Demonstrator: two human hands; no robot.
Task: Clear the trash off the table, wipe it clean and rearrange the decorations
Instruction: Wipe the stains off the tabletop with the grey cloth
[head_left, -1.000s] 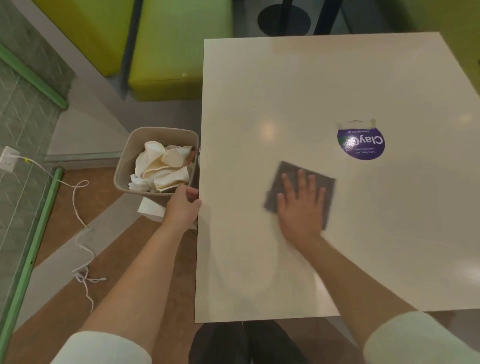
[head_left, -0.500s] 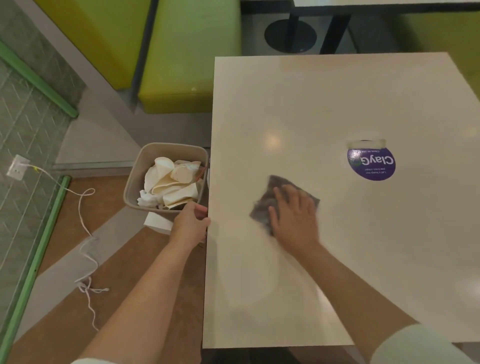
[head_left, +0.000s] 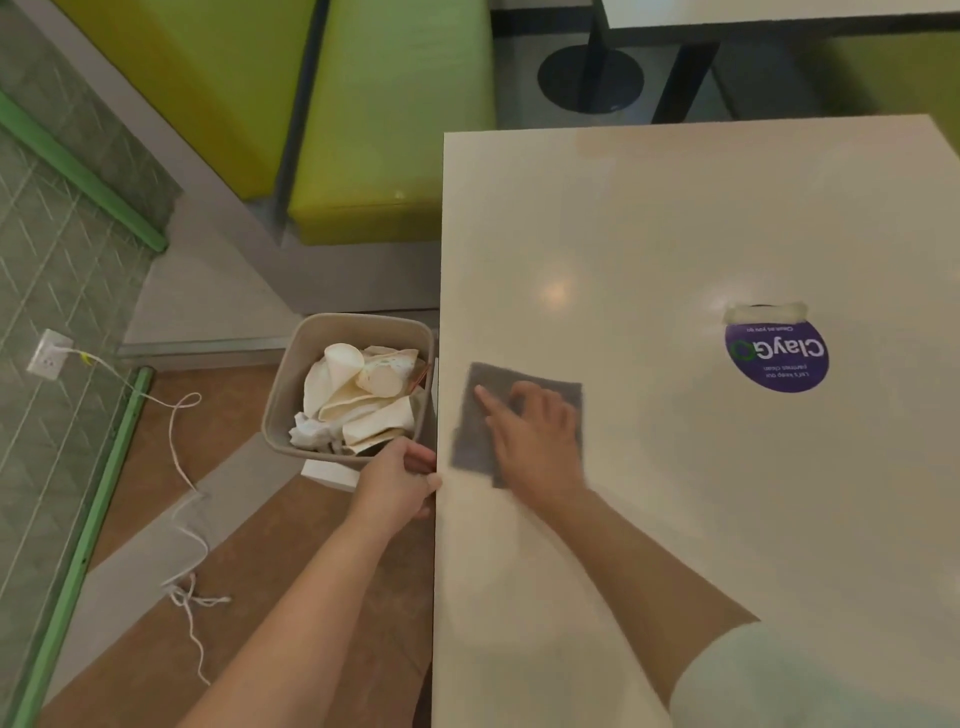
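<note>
Right hand (head_left: 537, 441) lies on the grey cloth (head_left: 475, 431), index finger stretched forward along it and the other fingers bent at the knuckles, pressing it down on the cream table (head_left: 675, 234) near the table's left edge. One corner of the cloth shows past the fingertips and another beside the wrist (the hand is motion-blurred, so finer finger detail cannot be told). Left hand (head_left: 395, 486) grips the near rim of the beige trash bin (head_left: 291, 374), fingers curled over it, just beside the table edge. Crumpled white paper trash (head_left: 358, 400) fills the bin. A round purple sticker (head_left: 776, 356) with a strip of tape at its far edge sits well apart from the cloth, toward the table's right side. Green benches (head_left: 384, 114) stand beyond the table, and a white cord (head_left: 182, 467) trails across the floor from a wall socket.
</note>
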